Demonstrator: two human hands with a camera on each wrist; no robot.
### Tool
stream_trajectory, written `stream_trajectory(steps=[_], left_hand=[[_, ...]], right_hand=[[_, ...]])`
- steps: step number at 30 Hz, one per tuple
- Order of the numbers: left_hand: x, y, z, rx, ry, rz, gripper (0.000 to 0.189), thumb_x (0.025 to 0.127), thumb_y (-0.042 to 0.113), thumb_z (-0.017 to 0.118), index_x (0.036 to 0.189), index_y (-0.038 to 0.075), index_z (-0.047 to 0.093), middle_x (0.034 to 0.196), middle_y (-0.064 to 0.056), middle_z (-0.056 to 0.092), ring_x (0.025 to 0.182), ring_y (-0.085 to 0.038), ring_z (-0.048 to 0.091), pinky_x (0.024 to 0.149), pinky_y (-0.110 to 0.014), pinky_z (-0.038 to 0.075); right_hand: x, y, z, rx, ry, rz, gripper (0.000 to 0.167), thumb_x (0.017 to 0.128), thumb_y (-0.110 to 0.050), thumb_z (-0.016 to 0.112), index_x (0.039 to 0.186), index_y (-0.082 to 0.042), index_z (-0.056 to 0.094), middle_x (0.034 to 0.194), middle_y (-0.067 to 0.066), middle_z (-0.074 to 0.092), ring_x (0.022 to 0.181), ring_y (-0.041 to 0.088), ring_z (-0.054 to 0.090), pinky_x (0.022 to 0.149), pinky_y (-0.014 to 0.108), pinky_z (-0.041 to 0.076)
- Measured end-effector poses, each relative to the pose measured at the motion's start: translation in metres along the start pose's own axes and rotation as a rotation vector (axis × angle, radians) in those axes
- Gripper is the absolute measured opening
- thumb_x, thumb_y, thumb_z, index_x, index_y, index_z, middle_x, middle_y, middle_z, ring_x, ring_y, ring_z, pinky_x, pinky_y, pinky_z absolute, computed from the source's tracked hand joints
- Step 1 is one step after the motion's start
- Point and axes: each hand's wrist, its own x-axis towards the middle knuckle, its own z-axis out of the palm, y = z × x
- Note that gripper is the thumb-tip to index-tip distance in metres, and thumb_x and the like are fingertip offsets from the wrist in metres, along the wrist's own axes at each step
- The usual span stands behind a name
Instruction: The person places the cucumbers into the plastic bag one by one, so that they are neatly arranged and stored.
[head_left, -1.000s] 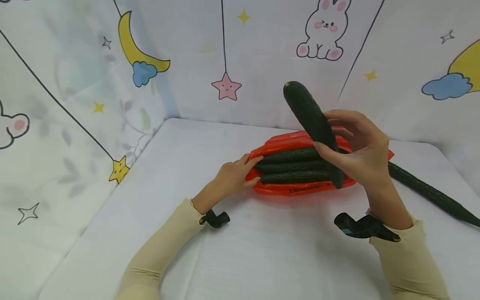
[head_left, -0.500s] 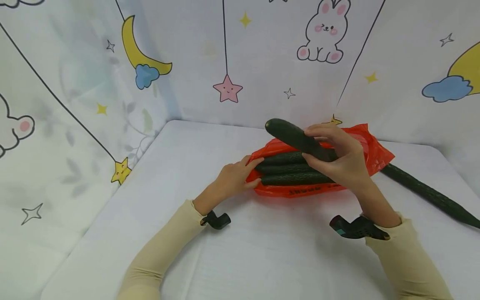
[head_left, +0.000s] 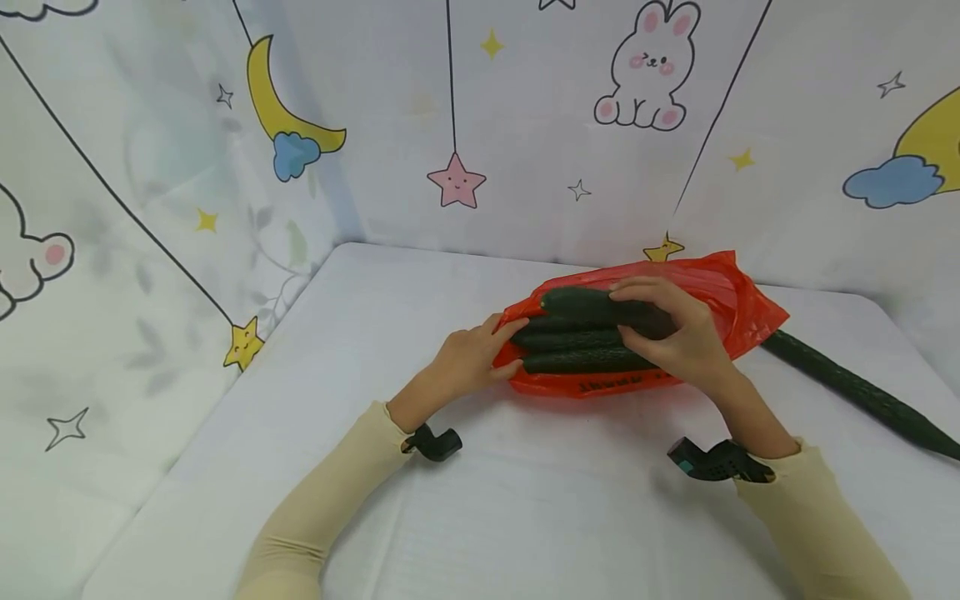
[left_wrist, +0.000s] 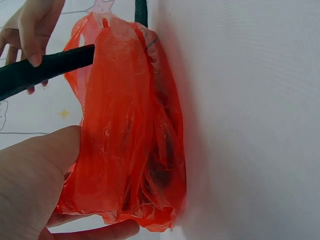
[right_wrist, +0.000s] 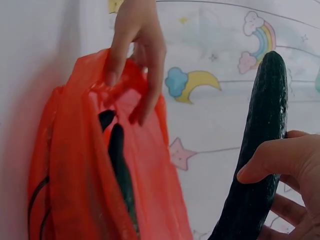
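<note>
My right hand (head_left: pixel 682 333) grips a dark green cucumber (head_left: pixel 577 306), thumb on the near side and fingers on the far side. The cucumber lies level over the opening of a red plastic bag (head_left: pixel 720 287). Several more cucumbers (head_left: pixel 581 361) rest side by side inside the bag. At the bag's left end, my left hand (head_left: pixel 467 360) holds the rim between thumb and fingers. The right wrist view shows the gripped cucumber (right_wrist: pixel 265 115) beside the bag (right_wrist: pixel 70 165), whose mouth gapes. Part of the cucumber is hidden behind my right hand.
Another cucumber (head_left: pixel 855 383) lies on the white table (head_left: pixel 525 500) to the right, its far end partly behind the bag. A white backdrop (head_left: pixel 525 108) with cartoon prints stands behind the table and along its left side.
My right hand has lowered the cucumber and turned it from a steep tilt to nearly level over the bag. My left hand stays at the bag's left end.
</note>
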Motion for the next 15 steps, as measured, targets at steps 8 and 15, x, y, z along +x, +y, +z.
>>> stream_trajectory(steps=[8,15], left_hand=[[0.0,0.0,0.0,0.03,0.022,0.016,0.058,0.093,0.037,0.063,0.143,0.012,0.047,0.127,-0.014,0.056,0.059,-0.017,0.053,0.051,-0.024,0.044],[0.0,0.0,0.001,0.037,0.031,0.021,0.058,0.093,0.037,0.064,0.143,0.012,0.048,0.126,-0.014,0.057,0.06,-0.017,0.054,0.05,-0.023,0.044]], right_hand=[[-0.011,0.016,-0.001,-0.027,-0.018,0.04,0.047,0.062,0.027,0.069,0.105,0.01,0.065,0.109,0.02,0.064,0.112,0.011,0.058,0.094,0.016,0.046],[-0.019,0.026,0.001,-0.067,-0.066,0.1,0.053,0.063,0.028,0.07,0.11,0.006,0.066,0.111,0.02,0.065,0.116,0.007,0.056,0.099,0.015,0.042]])
